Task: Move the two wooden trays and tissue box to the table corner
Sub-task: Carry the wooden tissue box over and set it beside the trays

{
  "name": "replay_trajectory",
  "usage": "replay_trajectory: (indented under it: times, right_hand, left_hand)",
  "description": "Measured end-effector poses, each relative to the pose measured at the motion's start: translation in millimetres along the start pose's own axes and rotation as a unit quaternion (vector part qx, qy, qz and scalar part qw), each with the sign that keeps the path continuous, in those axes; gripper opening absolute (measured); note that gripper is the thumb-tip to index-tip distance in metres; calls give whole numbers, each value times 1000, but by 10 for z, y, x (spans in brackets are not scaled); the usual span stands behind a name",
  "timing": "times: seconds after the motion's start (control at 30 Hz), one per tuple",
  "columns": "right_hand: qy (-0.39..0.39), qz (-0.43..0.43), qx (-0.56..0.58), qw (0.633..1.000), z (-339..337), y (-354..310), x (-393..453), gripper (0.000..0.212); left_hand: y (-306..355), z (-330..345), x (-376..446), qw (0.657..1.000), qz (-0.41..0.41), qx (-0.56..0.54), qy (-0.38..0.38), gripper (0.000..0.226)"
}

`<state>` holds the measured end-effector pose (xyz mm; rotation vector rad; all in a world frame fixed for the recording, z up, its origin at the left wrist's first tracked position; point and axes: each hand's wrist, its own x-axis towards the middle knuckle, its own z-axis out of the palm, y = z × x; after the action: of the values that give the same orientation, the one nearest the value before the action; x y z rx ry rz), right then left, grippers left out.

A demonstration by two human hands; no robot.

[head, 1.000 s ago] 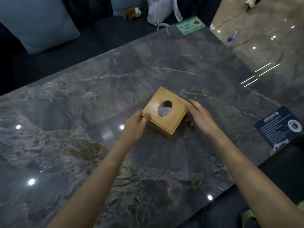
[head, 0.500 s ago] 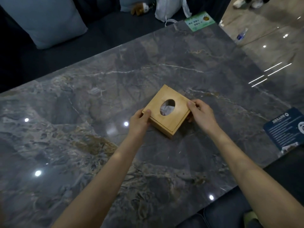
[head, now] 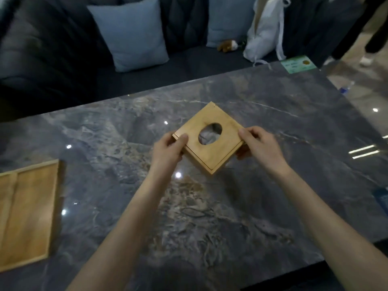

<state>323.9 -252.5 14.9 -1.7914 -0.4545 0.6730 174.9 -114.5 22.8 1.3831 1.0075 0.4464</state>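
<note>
A square wooden tissue box point(head: 212, 152) with an oval hole and white tissue inside is held over the middle of the dark marble table point(head: 210, 217), one corner pointing towards me. My left hand point(head: 168, 151) grips its left corner and my right hand point(head: 259, 144) grips its right corner. The box looks raised slightly off the table, with a shadow beneath it. A flat wooden tray point(head: 25, 211) lies on the table at the far left, partly cut off by the frame edge. Only this one tray shows.
A dark sofa with light blue cushions point(head: 130, 32) runs along the table's far side, with a white bag point(head: 264, 28) and a small plush toy point(head: 227, 46) on it. A green card point(head: 298, 64) lies at the far right corner. A person's legs stand at top right.
Both hands have closed on the box and lifted it a little. The view has swung left and up, bringing the tray and sofa into sight.
</note>
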Motion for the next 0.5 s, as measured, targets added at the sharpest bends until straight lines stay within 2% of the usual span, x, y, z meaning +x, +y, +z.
replay_trajectory:
  times: [0.27,0.5]
  right_hand:
    - [-102,-57,-10,993,972,-415,-525,20]
    - [-164,-57,-10,985,1996,-527,-1135,23]
  left_hand:
    - [-45,-1168,-582,995,34,-26,91,12]
    - [-283,-2308,-1140,987,23,-15,156,8]
